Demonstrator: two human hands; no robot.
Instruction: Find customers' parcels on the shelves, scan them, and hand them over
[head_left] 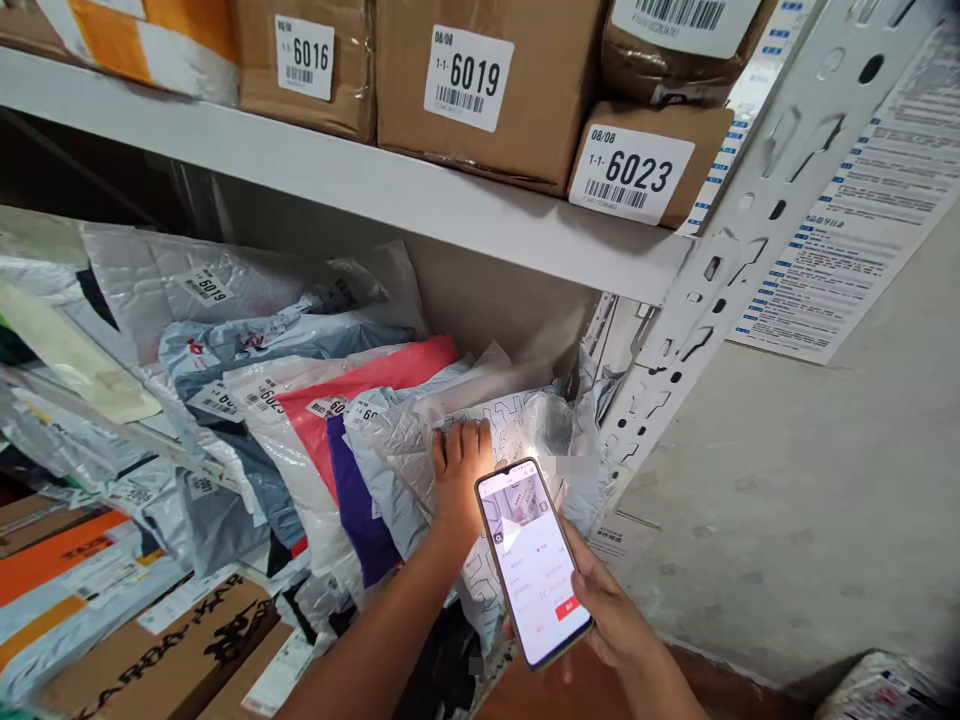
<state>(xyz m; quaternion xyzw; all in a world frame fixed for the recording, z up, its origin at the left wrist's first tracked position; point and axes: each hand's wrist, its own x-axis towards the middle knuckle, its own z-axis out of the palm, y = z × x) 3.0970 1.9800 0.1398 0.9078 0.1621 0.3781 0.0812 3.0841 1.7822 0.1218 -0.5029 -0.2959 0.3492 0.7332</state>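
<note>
within right hand point(611, 600), lit phone point(534, 575)

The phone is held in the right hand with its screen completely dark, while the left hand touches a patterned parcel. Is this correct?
Not quite: the screen is lit, not dark, as the head view shows. The rest stands: the phone is in the right hand, and the left hand touches a patterned parcel.
</note>
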